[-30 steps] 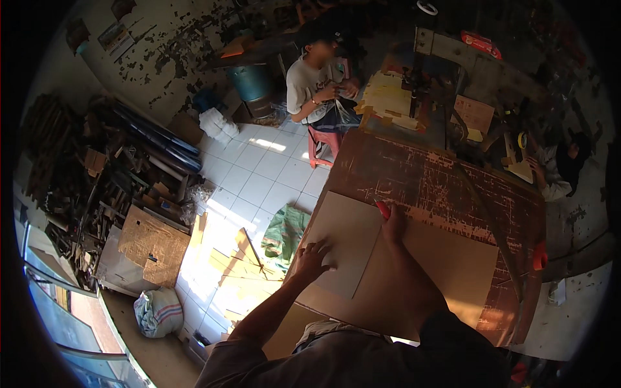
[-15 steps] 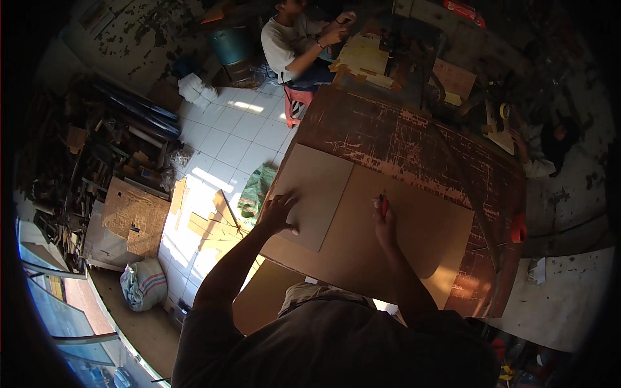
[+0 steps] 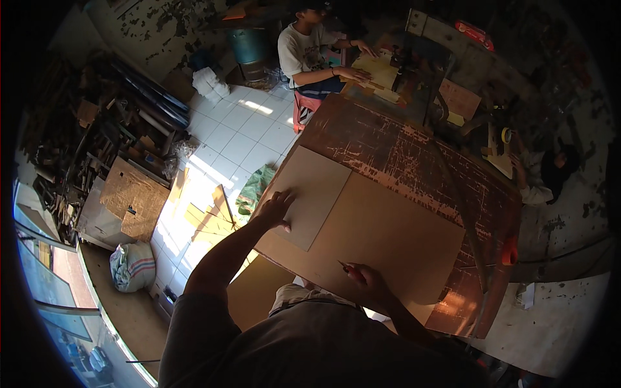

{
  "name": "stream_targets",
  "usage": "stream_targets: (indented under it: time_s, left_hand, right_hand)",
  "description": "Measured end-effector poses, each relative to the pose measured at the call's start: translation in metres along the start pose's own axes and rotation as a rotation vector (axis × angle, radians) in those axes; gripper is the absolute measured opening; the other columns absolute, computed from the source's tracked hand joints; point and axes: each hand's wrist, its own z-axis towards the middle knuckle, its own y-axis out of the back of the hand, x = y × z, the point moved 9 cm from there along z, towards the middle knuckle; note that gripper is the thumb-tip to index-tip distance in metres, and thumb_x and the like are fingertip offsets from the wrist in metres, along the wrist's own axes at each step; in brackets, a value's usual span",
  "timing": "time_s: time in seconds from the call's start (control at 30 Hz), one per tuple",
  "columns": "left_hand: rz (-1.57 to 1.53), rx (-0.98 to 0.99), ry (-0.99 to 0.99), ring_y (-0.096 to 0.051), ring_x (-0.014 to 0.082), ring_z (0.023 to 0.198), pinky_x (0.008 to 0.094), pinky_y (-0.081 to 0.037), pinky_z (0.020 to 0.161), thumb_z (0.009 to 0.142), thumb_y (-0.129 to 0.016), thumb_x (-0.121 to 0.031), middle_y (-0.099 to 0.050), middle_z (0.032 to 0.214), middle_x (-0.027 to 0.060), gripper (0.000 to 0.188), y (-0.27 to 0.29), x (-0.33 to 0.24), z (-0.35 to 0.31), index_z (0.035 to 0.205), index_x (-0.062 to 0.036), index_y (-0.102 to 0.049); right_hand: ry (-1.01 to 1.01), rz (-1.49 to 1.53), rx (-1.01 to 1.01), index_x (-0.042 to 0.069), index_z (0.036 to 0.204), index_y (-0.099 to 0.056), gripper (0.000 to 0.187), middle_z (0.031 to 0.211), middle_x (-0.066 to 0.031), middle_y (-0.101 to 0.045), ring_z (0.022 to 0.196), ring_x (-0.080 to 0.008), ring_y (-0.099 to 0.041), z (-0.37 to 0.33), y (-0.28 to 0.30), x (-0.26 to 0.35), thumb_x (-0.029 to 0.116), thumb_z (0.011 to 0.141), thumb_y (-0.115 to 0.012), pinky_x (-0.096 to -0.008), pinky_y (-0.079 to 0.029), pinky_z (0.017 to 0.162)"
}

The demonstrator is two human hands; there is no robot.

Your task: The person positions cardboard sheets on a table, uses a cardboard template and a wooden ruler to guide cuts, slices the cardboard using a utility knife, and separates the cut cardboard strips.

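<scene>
You wear a dark shirt (image 3: pixel 291 346), left sleeve (image 3: pixel 197 323) short and loose; pale, creased cloth (image 3: pixel 309 299) at your waist; left hand (image 3: pixel 277 207), right hand (image 3: pixel 370 286) bare.

left hand (image 3: pixel 275 208) rests on a grey board (image 3: pixel 318 187); right hand (image 3: pixel 371 288) holds a red tool (image 3: pixel 354 274) above a brown sheet (image 3: pixel 401 236)

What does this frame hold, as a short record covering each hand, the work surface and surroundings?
Left hand: spread on grey sheet
Right hand: gripping red-handled pointed tool, tip apart from grey sheet
Under grey sheet: larger brown sheet, on worn table
Beyond table: person on red stool
Left of table: crumpled green sack
</scene>
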Motion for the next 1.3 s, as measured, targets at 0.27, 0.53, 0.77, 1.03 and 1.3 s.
stream_targets:
  time_s: [0.27, 0.53, 0.77, 1.03, 1.3]
  left_hand:
    - [0.025, 0.008, -0.006, -0.038, 0.0413, 0.136, 0.049, -0.055, 0.098, 0.045, -0.097, -0.035, -0.025, 0.159, 0.0158, 0.14, 0.008, 0.0, 0.02, 0.16, -0.028, -0.017]
    - [0.093, 0.04, -0.007, -0.034, 0.0415, 0.14, 0.0464, -0.056, 0.096, 0.045, -0.097, -0.036, -0.026, 0.158, 0.0143, 0.139, 0.0, -0.003, 0.02, 0.158, -0.0406, -0.016]
    - [0.087, 0.043, -0.047, -0.035, 0.0391, 0.138, 0.0415, -0.058, 0.093, 0.044, -0.097, -0.037, -0.03, 0.154, 0.0115, 0.138, 0.005, -0.007, 0.02, 0.158, -0.039, -0.02]
    - [0.114, 0.006, -0.069, -0.035, 0.0397, 0.137, 0.0419, -0.058, 0.092, 0.044, -0.097, -0.042, -0.03, 0.153, 0.0108, 0.138, -0.007, -0.002, 0.027, 0.158, -0.0364, -0.02]
    - [0.132, 0.013, -0.086, -0.034, 0.0412, 0.138, 0.0423, -0.058, 0.093, 0.044, -0.096, -0.044, -0.029, 0.154, 0.0116, 0.139, -0.008, -0.003, 0.029, 0.159, -0.0348, -0.019]
  right_hand:
    - [0.198, -0.096, 0.368, 0.016, 0.144, -0.048, 0.045, 0.12, -0.0196, -0.066, 0.106, -0.0355, -0.067, 0.042, -0.048, 0.081, 0.017, 0.1, -0.056, -0.0445, -0.055, 0.086]
    - [0.284, -0.468, 0.354, 0.025, 0.152, -0.038, 0.059, 0.089, -0.0199, -0.064, 0.076, -0.0365, -0.068, 0.095, -0.128, 0.081, 0.014, 0.097, -0.055, -0.0476, -0.055, 0.066]
    - [0.222, -0.657, 0.345, 0.026, 0.153, -0.039, 0.062, 0.085, -0.0192, -0.064, 0.075, -0.0357, -0.068, 0.139, -0.151, 0.089, 0.01, 0.096, -0.055, -0.0453, -0.055, 0.065]
    - [0.194, -0.746, 0.387, 0.026, 0.154, -0.036, 0.071, 0.08, -0.0181, -0.062, 0.072, -0.0361, -0.067, 0.153, -0.16, 0.086, 0.006, 0.09, -0.057, -0.0455, -0.055, 0.065]
    - [0.103, -0.86, 0.452, 0.02, 0.155, -0.035, 0.066, 0.077, -0.0179, -0.063, 0.072, -0.0354, -0.069, 0.158, -0.168, 0.092, 0.008, 0.093, -0.053, -0.0476, -0.055, 0.064]
